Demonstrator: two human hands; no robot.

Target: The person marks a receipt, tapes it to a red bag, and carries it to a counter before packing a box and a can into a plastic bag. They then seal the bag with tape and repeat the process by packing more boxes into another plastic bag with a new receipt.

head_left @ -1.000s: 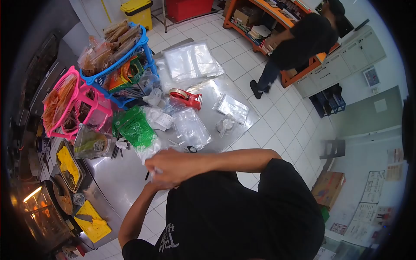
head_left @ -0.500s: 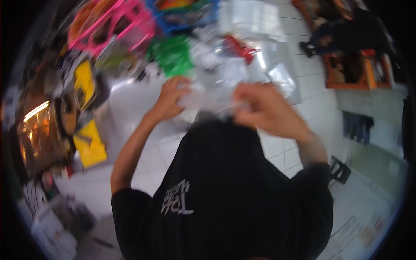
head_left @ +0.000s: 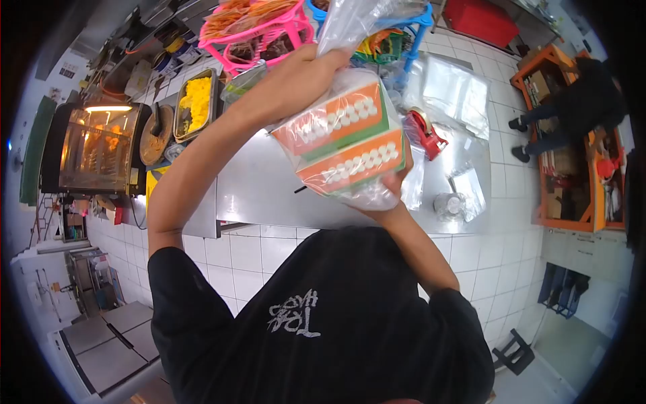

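A clear plastic bag (head_left: 352, 143) with orange, white and green printed boxes inside is held up over the steel table (head_left: 252, 188). My left hand (head_left: 311, 77) is closed around the gathered neck of the bag, whose loose top sticks up beyond it. My right hand (head_left: 397, 180) grips the lower right side, its fingers partly hidden behind the bag. Right of the bag lies a red tape dispenser (head_left: 426, 135). Flat clear plastic bags (head_left: 454, 94) are stacked beyond it.
At the back stand a pink basket (head_left: 299, 27) and a blue basket (head_left: 412, 40) with packets. To the left are a tray of yellow food (head_left: 195, 104) and a lit glass cabinet (head_left: 97, 158). A person (head_left: 579, 104) stands by an orange shelf (head_left: 584, 215) at right.
Earlier, both hands were apart with translucent plastic between them, blurred. Now they hold the bag of boxes upright, left hand higher at its neck, right hand lower. The view has shifted.
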